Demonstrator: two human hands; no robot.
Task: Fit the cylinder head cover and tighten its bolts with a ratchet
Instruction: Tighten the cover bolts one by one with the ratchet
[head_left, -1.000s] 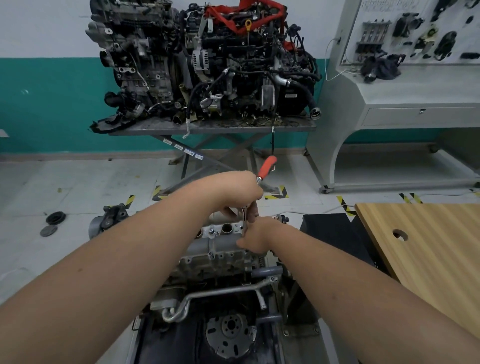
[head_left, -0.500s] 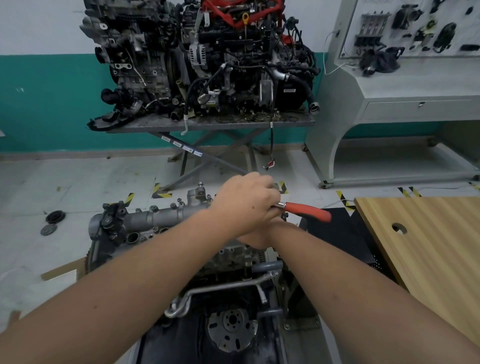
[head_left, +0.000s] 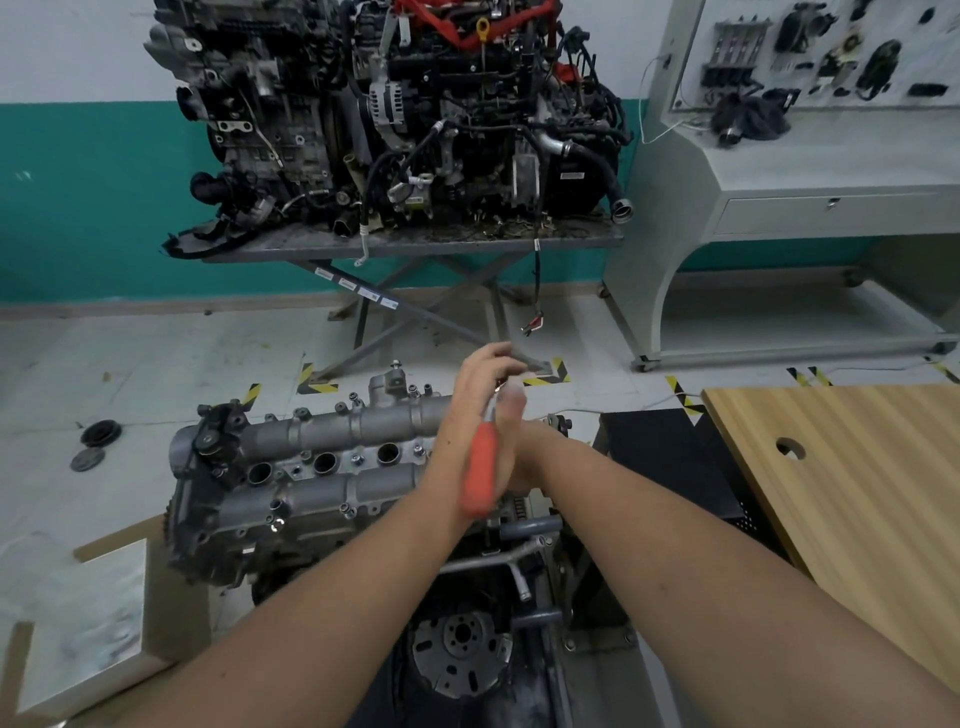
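My left hand (head_left: 480, 415) gripped the orange-handled metal ratchet (head_left: 480, 475) to turn a bolt | right hand (head_left: 524, 457) hid behind, grip unclear | grey metal cylinder head cover (head_left: 332, 441) sat on the engine.

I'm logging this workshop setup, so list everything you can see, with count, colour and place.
cylinder head cover: one, silver, on the near engine, centre left
ratchet: one, orange handle, at the cover's right end
assembled engine: one, dark with red parts, on the lift table behind
lift table: one, grey, by the teal wall
wooden table: one, tan, right
console: one, pale grey, far right
round discs: two, dark, floor left
left hand: holds the ratchet
right hand: mostly hidden behind the left hand
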